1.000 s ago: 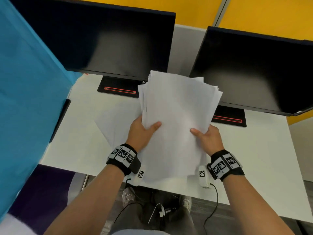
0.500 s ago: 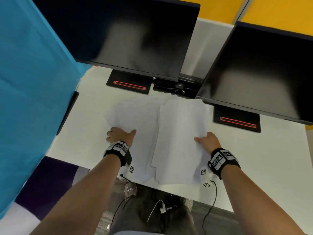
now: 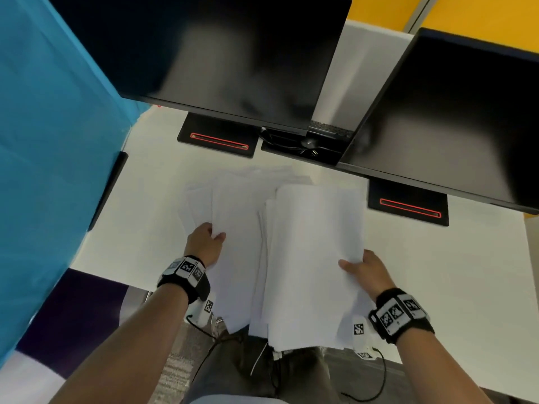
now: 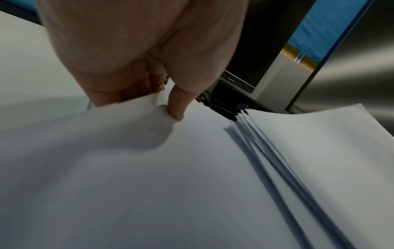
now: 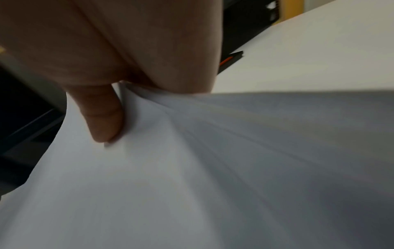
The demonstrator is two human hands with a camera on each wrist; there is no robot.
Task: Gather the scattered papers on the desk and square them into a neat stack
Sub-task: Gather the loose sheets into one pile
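Observation:
A thick bundle of white papers point(image 3: 315, 258) lies over the desk's near edge, its lower end hanging past it. My right hand point(image 3: 364, 272) grips its right edge, thumb on top point(image 5: 102, 118) and fingers beneath the fanned sheets point(image 5: 192, 168). To the left, a few loose sheets point(image 3: 233, 211) lie on the desk, partly under the bundle. My left hand point(image 3: 205, 240) pinches the left edge of these loose sheets point(image 4: 127, 160): thumb on top, fingers tucked under. In the left wrist view the bundle's layered edge point(image 4: 319, 151) shows to the right.
Two dark monitors point(image 3: 233, 53) point(image 3: 455, 118) stand at the back of the white desk point(image 3: 466, 272), each on a black base with a red stripe point(image 3: 218, 141) point(image 3: 408, 208). Cables lie in a black tray point(image 3: 303, 147) between them. A blue partition point(image 3: 52, 141) borders the left side.
The bundle, held up in both hands a second ago, has come down onto the desk. My left hand let go of it, moved left and now pinches the loose sheets.

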